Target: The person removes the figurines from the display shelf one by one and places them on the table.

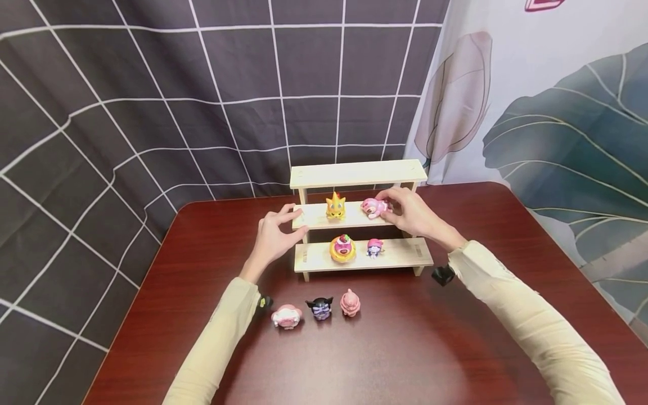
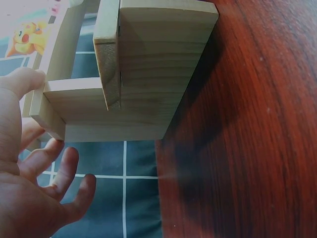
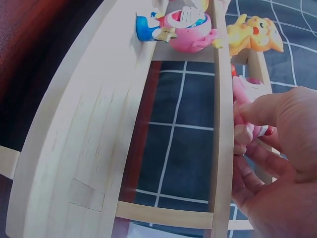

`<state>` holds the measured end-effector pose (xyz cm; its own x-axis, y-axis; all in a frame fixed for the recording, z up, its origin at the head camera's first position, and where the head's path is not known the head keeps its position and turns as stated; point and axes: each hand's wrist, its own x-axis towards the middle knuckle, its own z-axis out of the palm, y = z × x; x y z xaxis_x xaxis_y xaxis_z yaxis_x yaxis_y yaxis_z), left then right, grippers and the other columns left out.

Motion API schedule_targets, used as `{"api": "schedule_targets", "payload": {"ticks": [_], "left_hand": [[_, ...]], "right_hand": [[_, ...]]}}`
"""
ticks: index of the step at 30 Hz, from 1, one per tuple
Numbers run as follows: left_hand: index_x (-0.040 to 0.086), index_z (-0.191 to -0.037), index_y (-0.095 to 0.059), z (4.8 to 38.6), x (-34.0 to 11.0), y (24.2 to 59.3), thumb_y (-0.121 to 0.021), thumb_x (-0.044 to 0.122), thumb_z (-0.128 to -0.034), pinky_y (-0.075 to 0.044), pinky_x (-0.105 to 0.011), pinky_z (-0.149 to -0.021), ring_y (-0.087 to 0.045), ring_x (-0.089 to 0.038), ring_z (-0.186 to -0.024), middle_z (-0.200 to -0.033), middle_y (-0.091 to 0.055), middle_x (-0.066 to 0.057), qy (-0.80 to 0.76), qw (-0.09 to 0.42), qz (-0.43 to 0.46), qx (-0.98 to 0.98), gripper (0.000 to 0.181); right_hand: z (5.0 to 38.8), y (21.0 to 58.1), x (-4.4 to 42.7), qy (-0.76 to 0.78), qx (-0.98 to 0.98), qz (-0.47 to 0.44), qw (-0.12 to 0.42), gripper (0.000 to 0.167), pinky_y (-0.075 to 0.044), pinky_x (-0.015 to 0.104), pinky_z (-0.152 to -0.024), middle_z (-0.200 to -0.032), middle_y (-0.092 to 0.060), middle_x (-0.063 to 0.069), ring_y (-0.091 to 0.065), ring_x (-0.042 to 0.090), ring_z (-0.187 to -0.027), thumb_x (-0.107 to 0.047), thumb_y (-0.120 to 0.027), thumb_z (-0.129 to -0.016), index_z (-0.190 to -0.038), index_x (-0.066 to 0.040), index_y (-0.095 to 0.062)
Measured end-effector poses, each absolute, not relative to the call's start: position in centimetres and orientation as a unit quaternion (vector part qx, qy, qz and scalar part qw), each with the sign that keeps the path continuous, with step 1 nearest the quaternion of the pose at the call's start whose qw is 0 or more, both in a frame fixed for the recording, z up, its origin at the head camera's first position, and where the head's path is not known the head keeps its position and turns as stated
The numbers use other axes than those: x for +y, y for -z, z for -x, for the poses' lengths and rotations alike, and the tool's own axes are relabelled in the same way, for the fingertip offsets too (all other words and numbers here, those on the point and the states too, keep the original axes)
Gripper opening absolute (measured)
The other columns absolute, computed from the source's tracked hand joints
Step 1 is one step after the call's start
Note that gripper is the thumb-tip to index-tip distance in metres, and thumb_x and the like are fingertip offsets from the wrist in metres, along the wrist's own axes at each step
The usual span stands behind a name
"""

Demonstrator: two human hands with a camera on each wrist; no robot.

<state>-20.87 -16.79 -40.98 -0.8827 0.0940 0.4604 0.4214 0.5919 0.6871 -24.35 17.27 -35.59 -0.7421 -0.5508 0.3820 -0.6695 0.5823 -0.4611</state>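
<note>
A three-tier wooden display shelf (image 1: 358,173) stands on the table. My left hand (image 1: 273,235) holds the left end of its middle tier, thumb at the front edge and fingers farther back; the left wrist view shows that hand (image 2: 37,144) against the board's end. On the middle tier's right side, my right hand (image 1: 407,211) pinches a pink bear figurine (image 1: 373,207) lying on its belly. The right wrist view shows thumb and fingers about the bear figurine (image 3: 247,106). Left of it on that tier stands a yellow figurine (image 1: 336,207) with a pointed top.
The lowest tier bears a pink figurine in a yellow ring (image 1: 342,249) and a small pink-hatted figurine (image 1: 374,247). In front, on the red-brown table (image 1: 395,349), stand a pink-and-white figurine (image 1: 287,316), a black-and-purple one (image 1: 321,309) and a pink one (image 1: 350,304). Behind hangs a dark checked curtain (image 1: 243,67).
</note>
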Motion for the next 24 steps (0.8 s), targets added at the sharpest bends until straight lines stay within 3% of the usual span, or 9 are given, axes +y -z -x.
{"api": "schedule_targets", "payload": {"ticks": [11,18,24], "left_hand": [[0.008,-0.119,-0.074,20.8,-16.8,41.0,-0.085,0.022,-0.0793,-0.045,-0.055,-0.083,-0.057,-0.034,-0.098,-0.133,-0.063,-0.012,0.441,0.19,0.147,-0.865,0.044],[0.008,-0.12,-0.074,20.6,-16.7,40.8,-0.085,0.022,-0.0797,-0.044,-0.054,-0.083,-0.057,-0.034,-0.098,-0.133,-0.062,-0.012,0.441,0.184,0.144,-0.866,0.044],[0.008,-0.121,-0.074,20.6,-16.6,40.7,-0.085,0.024,-0.0794,-0.044,-0.05,-0.082,-0.057,-0.034,-0.098,-0.134,-0.062,-0.012,0.437,0.185,0.144,-0.869,0.045]], "right_hand": [[23.7,35.6,17.6,-0.314,-0.872,-0.359,0.108,0.033,-0.048,0.049,-0.082,-0.102,-0.066,0.014,-0.058,0.031,-0.09,0.006,-0.075,-0.081,-0.113,0.002,-0.065],[22.6,35.4,17.8,-0.325,-0.861,-0.375,0.112,0.033,-0.051,0.052,-0.085,-0.107,-0.066,0.018,-0.061,0.033,-0.097,0.009,-0.072,-0.082,-0.113,0.005,-0.064],[21.8,35.2,17.8,-0.329,-0.854,-0.385,0.123,0.034,-0.054,0.05,-0.082,-0.103,-0.066,0.016,-0.063,0.032,-0.093,0.011,-0.074,-0.079,-0.111,0.006,-0.064]]}}
